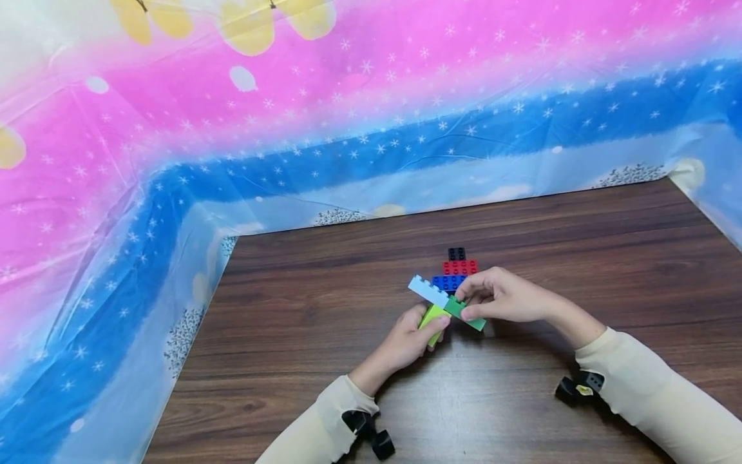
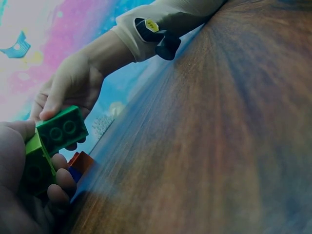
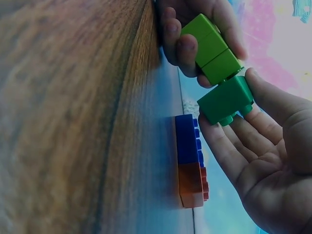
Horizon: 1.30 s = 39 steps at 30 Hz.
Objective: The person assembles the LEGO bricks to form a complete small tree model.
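My left hand (image 1: 406, 340) grips the lime green bricks (image 1: 429, 317), thumb on one side and fingers on the other, above the table. Across the far end of the lime bricks lies a light blue brick (image 1: 427, 290), end to end with a green brick (image 3: 225, 101). The thumb and fingertips of my right hand (image 1: 510, 298) pinch that green brick, its studs toward the palm in the right wrist view. Just beyond the hands, a blue brick (image 1: 444, 282), a red brick (image 1: 460, 267) and a black brick (image 1: 456, 253) form a row on the table.
The dark wood table (image 1: 301, 335) extends around both hands. A pink and blue patterned cloth (image 1: 394, 109) hangs along its back and left edges. Black devices are strapped at the left cuff (image 1: 361, 422) and right cuff (image 1: 590, 380) of cream sleeves.
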Available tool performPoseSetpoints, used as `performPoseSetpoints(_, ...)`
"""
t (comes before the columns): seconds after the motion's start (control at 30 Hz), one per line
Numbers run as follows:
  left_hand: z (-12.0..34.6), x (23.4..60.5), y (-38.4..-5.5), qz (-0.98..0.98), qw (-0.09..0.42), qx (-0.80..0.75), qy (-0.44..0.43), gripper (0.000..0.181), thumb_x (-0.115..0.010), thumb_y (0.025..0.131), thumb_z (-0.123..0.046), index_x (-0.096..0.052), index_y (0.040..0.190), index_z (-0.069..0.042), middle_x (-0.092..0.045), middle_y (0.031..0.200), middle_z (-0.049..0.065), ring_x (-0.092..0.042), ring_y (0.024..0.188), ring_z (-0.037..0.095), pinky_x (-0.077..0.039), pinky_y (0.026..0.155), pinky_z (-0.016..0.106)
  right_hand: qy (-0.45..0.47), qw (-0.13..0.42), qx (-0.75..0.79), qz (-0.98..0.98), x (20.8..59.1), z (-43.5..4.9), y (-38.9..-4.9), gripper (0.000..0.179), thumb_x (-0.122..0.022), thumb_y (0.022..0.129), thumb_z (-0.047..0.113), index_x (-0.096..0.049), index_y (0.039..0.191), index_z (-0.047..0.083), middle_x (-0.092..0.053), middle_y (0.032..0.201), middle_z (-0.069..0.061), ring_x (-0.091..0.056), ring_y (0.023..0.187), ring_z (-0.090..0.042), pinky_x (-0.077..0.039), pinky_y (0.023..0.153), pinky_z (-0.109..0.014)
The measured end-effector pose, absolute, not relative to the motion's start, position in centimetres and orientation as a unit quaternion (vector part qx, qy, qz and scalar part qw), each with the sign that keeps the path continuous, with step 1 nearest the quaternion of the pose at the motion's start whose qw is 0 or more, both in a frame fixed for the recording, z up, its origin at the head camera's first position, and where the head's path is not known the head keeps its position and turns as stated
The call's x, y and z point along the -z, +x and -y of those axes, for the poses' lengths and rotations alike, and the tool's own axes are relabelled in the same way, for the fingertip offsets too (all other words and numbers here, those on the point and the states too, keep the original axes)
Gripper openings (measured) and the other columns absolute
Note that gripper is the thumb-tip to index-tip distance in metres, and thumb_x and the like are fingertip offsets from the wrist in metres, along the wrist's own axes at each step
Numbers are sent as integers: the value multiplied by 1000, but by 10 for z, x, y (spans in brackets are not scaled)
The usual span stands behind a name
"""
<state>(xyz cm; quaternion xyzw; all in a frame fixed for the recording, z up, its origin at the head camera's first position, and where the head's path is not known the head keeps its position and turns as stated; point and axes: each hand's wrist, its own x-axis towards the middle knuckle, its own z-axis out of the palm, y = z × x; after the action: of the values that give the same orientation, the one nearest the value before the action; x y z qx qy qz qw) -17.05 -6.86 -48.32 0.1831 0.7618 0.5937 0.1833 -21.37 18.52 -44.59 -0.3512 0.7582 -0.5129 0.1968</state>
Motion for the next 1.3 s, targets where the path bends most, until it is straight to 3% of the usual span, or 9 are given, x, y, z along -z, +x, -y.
performPoseSetpoints(0.87, 69, 483, -170, -761, 186, -594, 186, 31, -56, 111, -31, -59, 116, -1, -62, 83, 2, -55, 62, 13, -44, 51, 23, -357, 192, 512, -758, 446, -183, -211, 15, -74, 100, 8, -71, 113, 0, -74, 102, -7, -73, 90, -19, -62, 80, -33)
performPoseSetpoints(1.13, 71, 483, -170, -760, 187, -596, 180, 32, -56, 111, -34, -58, 115, -2, -63, 84, 3, -54, 62, 13, -44, 50, 24, -362, 163, 492, -775, 443, -178, -206, 16, -75, 99, 11, -72, 112, 2, -76, 100, -4, -74, 90, -18, -62, 82, -33)
performPoseSetpoints(1.3, 70, 482, -173, -739, 188, -620, 183, 31, -56, 110, -31, -59, 115, -1, -71, 88, 7, -59, 64, 13, -44, 48, 24, -381, 137, 464, -787, 437, -181, -211, 15, -75, 101, 15, -73, 114, 7, -75, 105, 0, -72, 92, -14, -61, 80, -31)
